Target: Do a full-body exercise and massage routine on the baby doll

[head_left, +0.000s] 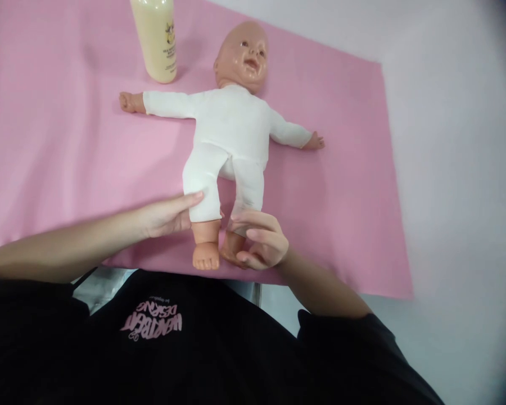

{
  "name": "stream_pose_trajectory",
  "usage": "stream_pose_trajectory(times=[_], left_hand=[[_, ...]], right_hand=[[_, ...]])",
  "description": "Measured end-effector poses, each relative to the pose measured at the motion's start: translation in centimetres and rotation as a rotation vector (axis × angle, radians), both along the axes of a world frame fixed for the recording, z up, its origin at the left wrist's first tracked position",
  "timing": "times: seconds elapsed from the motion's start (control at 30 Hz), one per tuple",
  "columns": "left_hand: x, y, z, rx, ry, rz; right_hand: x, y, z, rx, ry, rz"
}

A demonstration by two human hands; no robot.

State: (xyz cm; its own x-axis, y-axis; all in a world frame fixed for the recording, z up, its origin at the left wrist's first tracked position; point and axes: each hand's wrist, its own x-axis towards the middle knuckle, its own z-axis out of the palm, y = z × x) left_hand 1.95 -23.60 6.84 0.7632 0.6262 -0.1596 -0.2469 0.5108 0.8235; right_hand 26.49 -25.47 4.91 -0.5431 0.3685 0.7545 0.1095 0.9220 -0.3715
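A baby doll [236, 124] with a white cloth body lies on its back, arms spread out and feet toward me. My left hand [172, 215] grips the doll's leg on the left around the lower part, thumb on top and the other fingers mostly hidden beneath. Beside the other leg is my right hand [263, 239], its fingers bent and a little apart at the shin and foot. Its fingertips overlap that leg, but whether they press on it I cannot make out.
A pink cloth [341, 185] covers the surface under the doll. Near the doll's outstretched arm on the left stands a pale yellow bottle [156, 45], its top cut off by the frame. The cloth's near edge runs just in front of my black shirt [219, 343].
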Motion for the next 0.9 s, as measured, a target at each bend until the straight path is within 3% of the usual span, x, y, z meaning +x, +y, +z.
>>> stream_pose_trajectory(times=[0.17, 0.3, 0.47, 0.6, 0.77, 0.83, 0.9], left_hand=[[0.2, 0.3, 0.0, -0.097, 0.084, 0.192], [0.5, 0.1, 0.3, -0.170, 0.174, 0.305], [1.2, -0.4, 0.9, -0.080, 0.281, 0.414], [1.2, -0.2, 0.0, 0.206, 0.323, 0.514], [0.2, 0.3, -1.5, 0.742, 0.511, 0.566], [-0.2, 0.1, -1.3, 0.962, 0.604, 0.535], [-0.3, -0.2, -0.8, 1.159, 0.636, 0.425]], right_hand=[[0.6, 1.8, 1.5, 0.124, -0.176, 0.077], [0.5, 2.6, 1.4, 0.159, -0.347, 0.086], [0.3, 2.7, 1.1, 0.152, -0.496, 0.053], [0.2, 2.6, 1.5, 0.155, -0.473, 0.031], [0.4, 2.4, 1.8, 0.122, -0.362, -0.025], [0.5, 2.3, 1.8, 0.106, -0.308, -0.047], [0.5, 2.2, 1.8, 0.100, -0.256, -0.058]])
